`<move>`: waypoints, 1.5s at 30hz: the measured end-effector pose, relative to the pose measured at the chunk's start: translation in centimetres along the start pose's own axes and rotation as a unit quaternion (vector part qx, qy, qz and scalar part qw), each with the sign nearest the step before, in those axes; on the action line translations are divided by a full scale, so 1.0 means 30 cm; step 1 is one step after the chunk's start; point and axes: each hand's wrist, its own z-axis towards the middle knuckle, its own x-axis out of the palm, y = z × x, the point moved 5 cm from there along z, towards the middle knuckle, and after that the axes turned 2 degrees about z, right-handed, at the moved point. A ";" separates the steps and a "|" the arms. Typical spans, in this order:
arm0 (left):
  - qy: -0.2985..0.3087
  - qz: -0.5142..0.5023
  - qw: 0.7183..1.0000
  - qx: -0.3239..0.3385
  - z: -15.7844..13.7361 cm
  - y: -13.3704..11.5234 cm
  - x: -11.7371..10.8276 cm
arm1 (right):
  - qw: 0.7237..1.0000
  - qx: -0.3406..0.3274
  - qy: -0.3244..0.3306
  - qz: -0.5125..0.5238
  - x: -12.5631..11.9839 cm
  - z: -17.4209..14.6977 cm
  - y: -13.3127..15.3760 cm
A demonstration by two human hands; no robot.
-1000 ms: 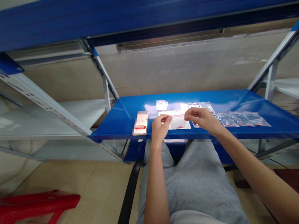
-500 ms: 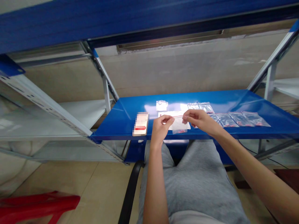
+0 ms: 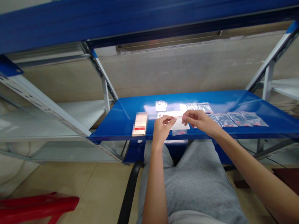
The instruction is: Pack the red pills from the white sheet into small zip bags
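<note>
A small clear zip bag with little red pieces at its bottom hangs between my two hands, over the front of the blue shelf. My left hand pinches the bag's top edge at its left side. At the right side of that same edge, my right hand pinches too, its thumb and forefinger together. Behind the held bag lies a white sheet, partly hidden by my hands. Several filled zip bags with red bits lie in a row to the right of my right hand.
A phone lies left of my left hand on the blue shelf. Farther back are a stack of clear bags and more bags. Metal posts flank the shelf, and a blue beam crosses above.
My hands keep their pinch on the zip bag, and my left hand has shifted slightly right. The red pieces in the bag sit a little lower in view.
</note>
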 end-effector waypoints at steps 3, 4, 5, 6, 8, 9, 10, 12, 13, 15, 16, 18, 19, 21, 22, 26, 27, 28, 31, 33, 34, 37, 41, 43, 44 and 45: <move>-0.007 0.028 1.000 0.011 -0.002 -0.015 0.000 | 1.000 0.000 0.014 0.003 0.018 -0.001 0.004; -0.009 0.032 0.999 0.012 -0.004 -0.021 0.000 | 1.000 -0.005 0.011 0.001 0.022 -0.002 0.008; -0.011 0.035 0.999 0.012 -0.006 -0.026 0.001 | 1.000 -0.010 0.006 -0.001 0.025 -0.002 0.011; -0.012 0.036 0.999 0.012 -0.007 -0.031 0.001 | 1.000 -0.013 0.002 -0.002 0.027 -0.003 0.014; -0.004 0.041 0.999 0.014 -0.010 -0.038 0.006 | 1.000 -0.018 0.000 0.000 0.029 -0.004 0.018; 0.007 0.045 0.999 0.015 -0.011 -0.040 0.010 | 1.000 -0.022 0.003 0.001 0.030 -0.005 0.020; 0.020 0.050 0.998 0.015 -0.012 -0.041 0.015 | 1.000 -0.026 0.005 0.001 0.030 -0.006 0.022; 0.039 0.056 0.998 0.015 -0.013 -0.041 0.023 | 0.999 -0.035 0.008 0.000 0.028 -0.008 0.025; 0.041 0.059 0.997 0.015 -0.014 -0.041 0.026 | 0.999 -0.039 0.008 -0.003 0.027 -0.008 0.027; 0.034 0.068 0.997 0.021 -0.014 -0.044 0.025 | 0.999 -0.037 0.008 -0.006 0.026 -0.009 0.027; 0.029 0.074 0.997 0.026 -0.014 -0.048 0.024 | 0.999 -0.032 0.010 -0.006 0.028 -0.009 0.027; 0.023 0.084 0.995 0.037 -0.015 -0.057 0.022 | 1.000 -0.018 0.014 -0.004 0.033 -0.008 0.023; 0.020 0.088 0.995 0.041 -0.016 -0.061 0.020 | 1.000 -0.012 0.014 -0.001 0.035 -0.008 0.022; 0.017 0.091 0.995 0.046 -0.017 -0.067 0.017 | 1.000 -0.005 0.013 0.006 0.040 -0.008 0.019; 0.015 0.093 0.994 0.046 -0.018 -0.068 0.015 | 1.000 -0.004 0.013 0.008 0.042 -0.008 0.019; 0.025 0.104 0.994 0.039 -0.021 -0.073 0.015 | 1.000 -0.012 0.008 0.003 0.041 -0.009 0.019; 0.031 0.105 0.993 0.040 -0.022 -0.076 0.017 | 1.000 -0.016 0.004 0.002 0.038 -0.010 0.020; 0.035 0.106 0.993 0.043 -0.023 -0.080 0.020 | 1.000 -0.020 -0.001 0.001 0.035 -0.011 0.022; 0.029 0.104 0.993 0.056 -0.023 -0.087 0.024 | 1.000 -0.022 -0.008 -0.013 0.028 -0.013 0.025; 0.017 0.096 0.994 0.058 -0.020 -0.083 0.023 | 1.000 -0.016 -0.007 -0.022 0.026 -0.013 0.026; 0.013 0.088 0.994 0.056 -0.019 -0.077 0.022 | 1.000 -0.014 -0.006 -0.024 0.025 -0.013 0.026; 0.002 0.060 0.997 0.039 -0.014 -0.056 0.012 | 1.000 -0.012 0.003 -0.026 0.020 -0.013 0.030; 0.009 0.018 1.000 0.000 -0.014 -0.034 0.002 | 0.998 -0.010 0.005 -0.058 0.005 -0.013 0.038; 0.018 -0.002 1.000 -0.016 -0.015 -0.031 0.004 | 0.998 -0.008 -0.005 -0.069 -0.005 -0.013 0.039; 0.022 -0.006 1.000 -0.021 -0.016 -0.031 0.006 | 0.998 -0.006 -0.009 -0.069 -0.010 -0.013 0.038; 0.025 -0.005 0.999 -0.025 -0.016 -0.032 0.009 | 0.998 -0.003 -0.011 -0.065 -0.013 -0.014 0.035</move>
